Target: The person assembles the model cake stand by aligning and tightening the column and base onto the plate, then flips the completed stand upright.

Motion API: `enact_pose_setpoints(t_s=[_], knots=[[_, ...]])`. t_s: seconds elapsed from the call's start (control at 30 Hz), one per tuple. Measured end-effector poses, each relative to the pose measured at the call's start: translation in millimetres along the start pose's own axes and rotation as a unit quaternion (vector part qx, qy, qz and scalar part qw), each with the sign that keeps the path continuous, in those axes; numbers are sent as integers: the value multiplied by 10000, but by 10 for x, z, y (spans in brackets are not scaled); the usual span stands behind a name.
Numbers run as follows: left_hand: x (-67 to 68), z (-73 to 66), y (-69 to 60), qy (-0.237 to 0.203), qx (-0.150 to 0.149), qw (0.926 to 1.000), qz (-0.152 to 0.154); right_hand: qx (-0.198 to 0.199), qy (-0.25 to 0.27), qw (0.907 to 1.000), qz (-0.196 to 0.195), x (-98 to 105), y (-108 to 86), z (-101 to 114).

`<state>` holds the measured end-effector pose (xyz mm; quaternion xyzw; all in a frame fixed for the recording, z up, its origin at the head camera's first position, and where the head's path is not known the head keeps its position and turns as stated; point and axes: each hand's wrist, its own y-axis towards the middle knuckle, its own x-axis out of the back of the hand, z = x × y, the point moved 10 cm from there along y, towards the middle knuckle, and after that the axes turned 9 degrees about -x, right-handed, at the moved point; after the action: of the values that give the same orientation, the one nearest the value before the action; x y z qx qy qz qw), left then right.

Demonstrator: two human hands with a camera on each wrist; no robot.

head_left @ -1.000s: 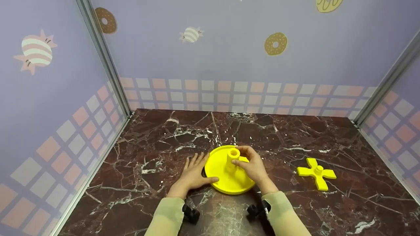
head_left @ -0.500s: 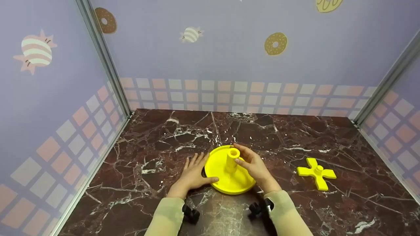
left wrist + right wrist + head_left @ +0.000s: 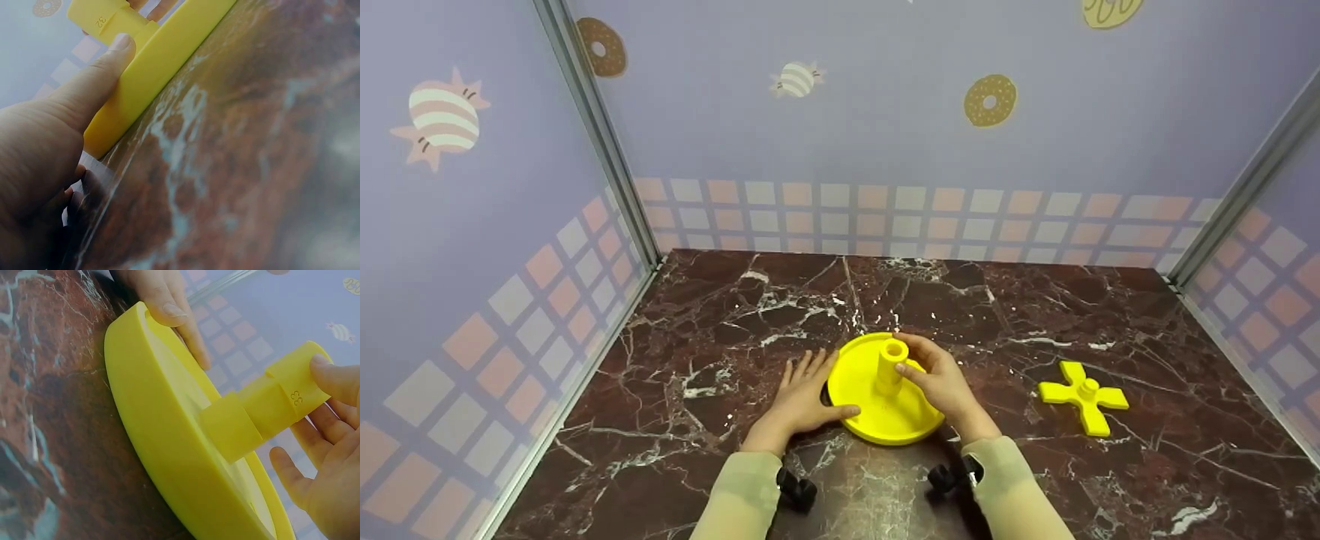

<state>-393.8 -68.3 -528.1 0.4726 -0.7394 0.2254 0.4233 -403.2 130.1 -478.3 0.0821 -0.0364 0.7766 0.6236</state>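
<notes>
A round yellow dish (image 3: pixel 864 409) with a raised rim lies on the marble-patterned table. From its middle rises a hollow yellow tube (image 3: pixel 891 367), stepped in width and marked with small numbers in the wrist views. My left hand (image 3: pixel 802 401) rests at the dish's left side, fingers straight and spread, its thumb (image 3: pixel 115 56) over the rim. My right hand (image 3: pixel 949 386) holds the upper tube (image 3: pixel 264 405) between the thumb (image 3: pixel 332 379) on the near side and fingers behind it. Part of the fingers is hidden by the tube.
A yellow cross-shaped piece (image 3: pixel 1086 397) with a short peg on top lies to the right on the table. Patterned panels (image 3: pixel 885 135) stand at the back and both sides. White crumbs (image 3: pixel 877 315) dot the table behind the dish.
My right hand shifted slightly right, its thumb sliding toward the tube's right side, then moved back a little. My left hand, the dish and the cross piece stay where they were.
</notes>
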Motion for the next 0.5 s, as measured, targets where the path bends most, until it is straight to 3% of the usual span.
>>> enact_pose_setpoints(t_s=[0.5], knots=[[-11, -5, -5, 180, 8, 9998, 69, 321, -263, 9990, -160, 1, -3, 28]])
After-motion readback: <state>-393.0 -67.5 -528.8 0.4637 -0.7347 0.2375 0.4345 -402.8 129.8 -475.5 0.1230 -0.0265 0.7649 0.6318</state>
